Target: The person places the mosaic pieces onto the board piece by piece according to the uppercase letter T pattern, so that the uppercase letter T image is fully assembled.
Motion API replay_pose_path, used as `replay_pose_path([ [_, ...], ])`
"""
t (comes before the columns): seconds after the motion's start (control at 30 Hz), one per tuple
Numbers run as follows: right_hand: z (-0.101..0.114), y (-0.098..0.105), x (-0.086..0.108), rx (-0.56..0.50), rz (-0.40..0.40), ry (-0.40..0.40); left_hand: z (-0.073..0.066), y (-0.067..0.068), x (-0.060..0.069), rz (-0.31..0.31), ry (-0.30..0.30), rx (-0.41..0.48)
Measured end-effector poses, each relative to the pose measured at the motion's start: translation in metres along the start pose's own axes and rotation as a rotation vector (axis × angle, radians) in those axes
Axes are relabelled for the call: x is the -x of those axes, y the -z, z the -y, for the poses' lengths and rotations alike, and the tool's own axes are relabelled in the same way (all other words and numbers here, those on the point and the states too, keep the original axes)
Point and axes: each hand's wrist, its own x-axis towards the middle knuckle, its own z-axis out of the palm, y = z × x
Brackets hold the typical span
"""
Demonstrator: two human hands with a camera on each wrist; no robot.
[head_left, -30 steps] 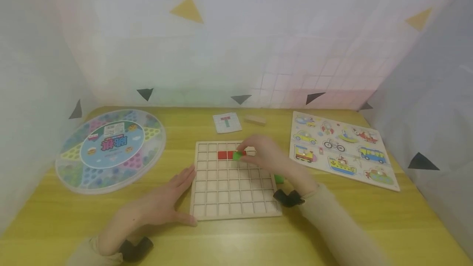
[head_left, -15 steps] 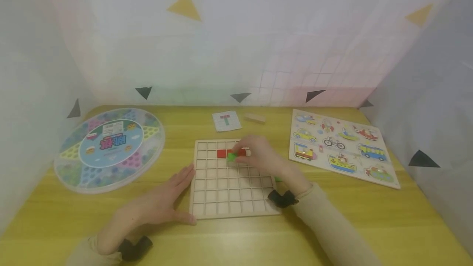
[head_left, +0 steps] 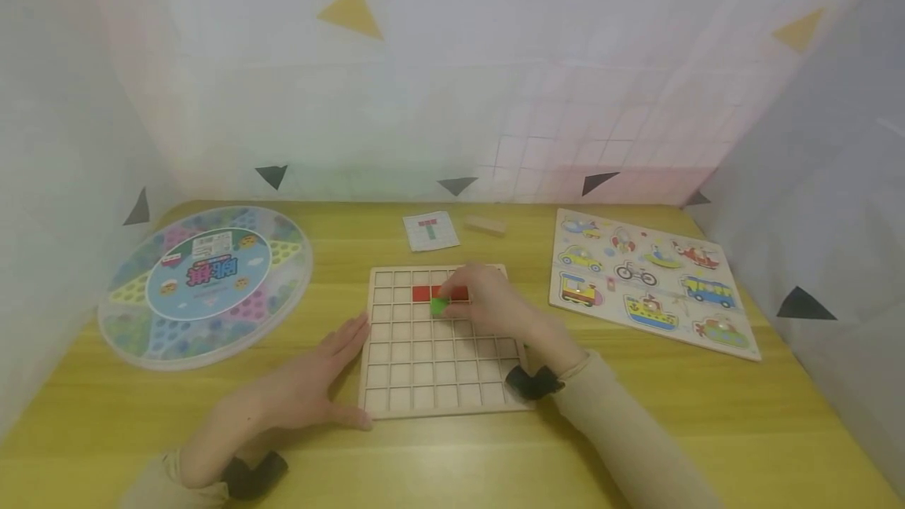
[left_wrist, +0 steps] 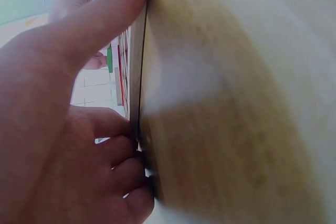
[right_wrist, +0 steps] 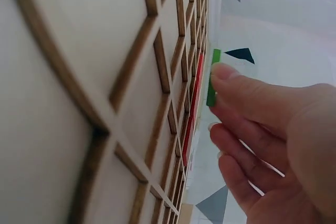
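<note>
A wooden grid board (head_left: pixel 423 374) lies on the table, with red tiles (head_left: pixel 420 294) in a row in its upper part. My right hand (head_left: pixel 488 301) pinches a green tile (head_left: pixel 438 306) just below that row; in the right wrist view the green tile (right_wrist: pixel 213 80) is between thumb and fingers, off the board's surface. My left hand (head_left: pixel 304 387) rests at the board's left edge, fingers spread and touching it. In the left wrist view the left hand (left_wrist: pixel 68 114) has its thumb and fingertips against the board's side.
Behind the board lie a card (head_left: pixel 431 232) with a red and green T pattern and a small wooden block (head_left: pixel 485 225). A round game box (head_left: pixel 208 281) lies at the left, a vehicle puzzle board (head_left: pixel 650 281) at the right.
My right hand has moved slightly left and toward me with the green tile, from over the red row to just below it. The left hand stays at the board's edge.
</note>
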Motion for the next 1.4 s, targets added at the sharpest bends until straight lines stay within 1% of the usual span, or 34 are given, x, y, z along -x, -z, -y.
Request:
replay_pose_path([
  [0.43,-0.011,-0.004,-0.002,-0.025,0.028,0.001,-0.001,0.001,0.000,-0.001,0.001,-0.017],
  [0.63,-0.011,-0.004,-0.001,-0.023,0.025,0.019,0.000,0.000,0.000,-0.003,0.003,-0.023],
  [0.93,-0.012,-0.005,-0.001,-0.025,0.026,0.010,0.001,0.001,-0.001,0.006,0.015,-0.017],
  [1.4,-0.012,-0.005,0.000,-0.023,0.010,0.021,0.001,0.000,0.000,-0.002,0.001,-0.030],
])
